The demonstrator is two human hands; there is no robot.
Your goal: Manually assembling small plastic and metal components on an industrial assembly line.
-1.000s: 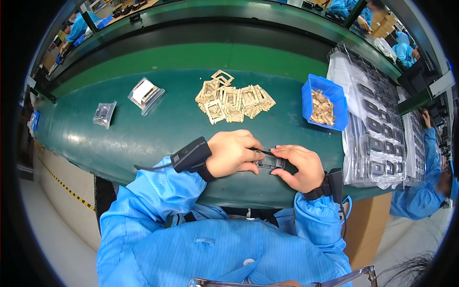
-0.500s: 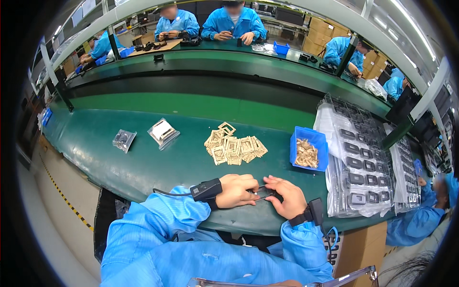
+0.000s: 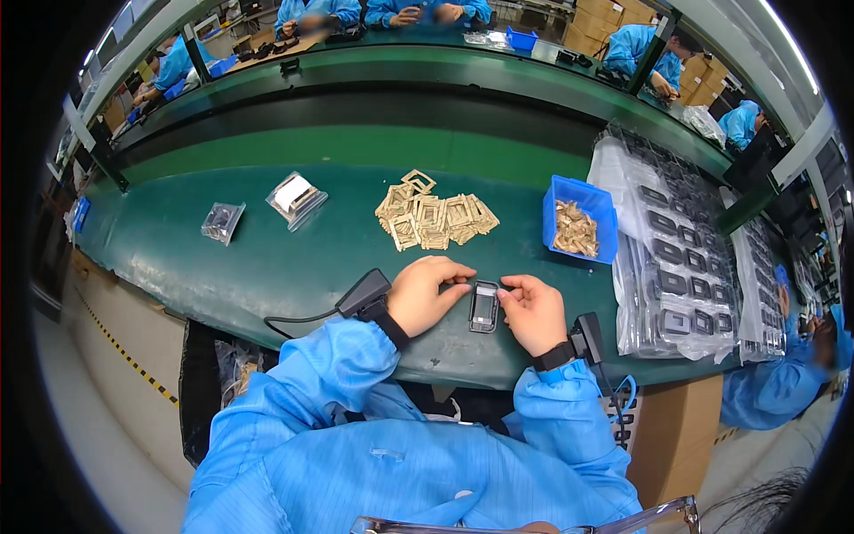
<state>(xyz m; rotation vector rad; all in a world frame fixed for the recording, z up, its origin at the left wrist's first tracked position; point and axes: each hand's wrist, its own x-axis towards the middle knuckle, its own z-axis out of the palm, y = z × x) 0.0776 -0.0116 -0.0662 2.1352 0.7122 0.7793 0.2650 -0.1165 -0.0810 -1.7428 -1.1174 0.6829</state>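
A small black rectangular housing point(image 3: 483, 308) with a pale, window-like middle lies on the green table between my hands. My left hand point(image 3: 430, 292) is beside its upper left, thumb and index finger apart and nothing between them. At its upper right edge, my right hand point(image 3: 535, 313) has thumb and index finger closed on the rim, the other fingers curled. Beyond the hands is a loose pile of tan rectangular frames point(image 3: 433, 214). A blue bin point(image 3: 580, 190) to the right holds small tan pieces point(image 3: 576, 230).
Clear trays point(image 3: 663, 258) with rows of black housings stand at the right. Two clear bags, one with dark parts point(image 3: 222, 222) and one with a white label point(image 3: 296, 199), lie at the left. Co-workers in blue sit beyond a raised green ledge point(image 3: 400, 105).
The housing, held between both hands before, now rests on the table with its face showing. My left fingers have come off it. The view has tipped downward.
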